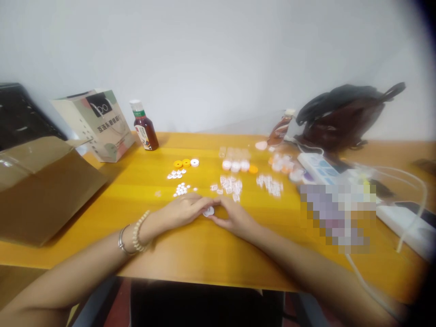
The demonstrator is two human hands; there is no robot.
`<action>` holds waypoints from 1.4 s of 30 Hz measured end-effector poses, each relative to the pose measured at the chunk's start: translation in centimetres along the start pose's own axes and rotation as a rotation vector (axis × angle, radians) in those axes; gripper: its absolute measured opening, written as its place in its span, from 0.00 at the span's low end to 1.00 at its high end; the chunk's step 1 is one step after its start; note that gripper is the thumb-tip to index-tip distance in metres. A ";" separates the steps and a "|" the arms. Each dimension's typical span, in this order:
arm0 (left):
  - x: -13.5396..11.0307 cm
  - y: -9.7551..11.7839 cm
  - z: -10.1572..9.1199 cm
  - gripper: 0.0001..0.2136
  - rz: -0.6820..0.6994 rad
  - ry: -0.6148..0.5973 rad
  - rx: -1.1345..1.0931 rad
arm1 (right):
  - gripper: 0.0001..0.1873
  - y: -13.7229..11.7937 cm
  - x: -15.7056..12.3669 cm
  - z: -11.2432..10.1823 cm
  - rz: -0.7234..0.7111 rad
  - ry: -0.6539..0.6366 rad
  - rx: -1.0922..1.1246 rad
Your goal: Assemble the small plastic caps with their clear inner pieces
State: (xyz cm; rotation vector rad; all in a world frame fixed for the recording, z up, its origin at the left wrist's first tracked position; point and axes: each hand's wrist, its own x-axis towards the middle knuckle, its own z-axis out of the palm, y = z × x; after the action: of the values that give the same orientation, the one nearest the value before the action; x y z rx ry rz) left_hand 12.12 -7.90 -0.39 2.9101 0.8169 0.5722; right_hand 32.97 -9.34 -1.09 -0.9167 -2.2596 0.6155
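Over the near middle of the table, both hands meet at a small white round disc (208, 211). My left hand (185, 210), with a beaded bracelet and a metal bangle at the wrist, has its fingers closed on the disc from the left. From the other side, the thumb and fingers of my right hand (235, 218) pinch it. Just beyond the left hand lie small white round pieces (182, 188) and a group of larger white ones (177, 173). Small clear-and-white pieces (230, 185) lie beyond the right hand, somewhat blurred.
Yellow rings (178, 164) and white caps (235, 166) stand in rows farther back. At left are a cardboard box (57, 190), a paper bag (102, 122) and a dark bottle (146, 131). A power strip (318, 168), cables and a dark bag (344, 118) occupy the right.
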 end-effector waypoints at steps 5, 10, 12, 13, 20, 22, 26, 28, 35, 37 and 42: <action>0.0 0.3 -0.8 0.13 0.010 -0.063 0.054 | 0.11 -0.1 0.0 0.0 0.009 0.007 -0.010; -0.1 0.9 -1.2 0.14 0.067 -0.102 0.060 | 0.09 -0.1 -0.1 0.0 0.017 0.020 -0.011; -0.1 1.1 -1.3 0.14 0.059 -0.115 0.058 | 0.08 0.0 -0.1 -0.1 0.018 0.021 0.009; -0.1 1.2 -1.3 0.14 0.053 -0.118 0.054 | 0.08 0.0 -0.1 -0.1 0.019 0.018 0.020; -0.4 0.7 -1.2 0.12 0.067 -0.077 -0.003 | 0.09 0.1 -0.1 -0.2 0.005 0.028 0.011; -0.6 0.3 -1.0 0.12 0.070 -0.049 -0.040 | 0.09 0.2 -0.2 -0.1 -0.023 0.033 0.002; -0.8 0.1 -0.8 0.12 0.059 -0.050 -0.100 | 0.09 0.5 -0.3 0.1 -0.074 0.041 0.004; -0.8 0.1 -0.8 0.11 0.051 -0.062 -0.105 | 0.08 0.6 -0.3 0.2 -0.080 0.040 0.009; -0.7 0.0 -0.8 0.13 0.075 -0.034 -0.115 | 0.09 0.8 -0.2 0.2 -0.060 0.037 0.018; -0.7 0.1 -0.7 0.13 0.055 -0.038 -0.128 | 0.08 0.8 -0.2 0.2 -0.069 0.032 0.029; -0.7 0.2 -1.0 0.12 -0.047 -0.025 -0.210 | 0.09 0.6 -0.2 0.0 -0.022 0.024 0.016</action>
State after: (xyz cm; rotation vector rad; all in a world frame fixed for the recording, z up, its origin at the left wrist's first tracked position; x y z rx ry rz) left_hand 11.29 -8.52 0.32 2.6958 0.7686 0.5789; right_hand 33.31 -9.13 -1.53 -0.8858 -2.2379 0.6084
